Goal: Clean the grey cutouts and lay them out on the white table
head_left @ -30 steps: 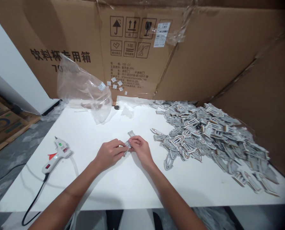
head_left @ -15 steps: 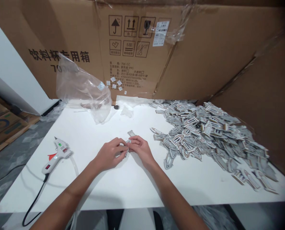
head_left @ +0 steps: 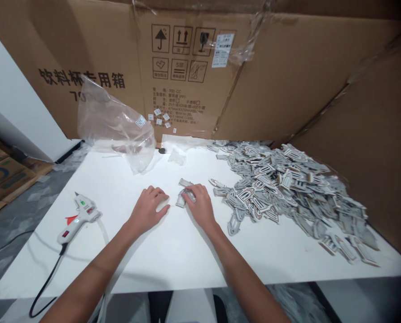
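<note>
My left hand [head_left: 147,208] rests palm-down on the white table [head_left: 119,264], holding nothing, with its fingers slightly curled. My right hand [head_left: 200,206] has its fingertips on a small grey die-cut piece [head_left: 182,200], which sits on the table between my hands. A second grey strip [head_left: 186,182] lies just beyond it. A large loose pile of grey arch-shaped cut-outs with brown edges [head_left: 288,188] spreads to the right of my right hand. Left of my left hand lies a white hot glue gun [head_left: 81,219], not touched.
A crumpled clear plastic bag [head_left: 116,134] lies at the table's back edge, in front of an upright printed cardboard sheet [head_left: 183,98]. A black cable [head_left: 47,280] runs from the glue gun over the table's front edge.
My left hand has let go and moved left, away from the grey piece. My right hand now presses the piece lower on the table. The view has shifted slightly.
</note>
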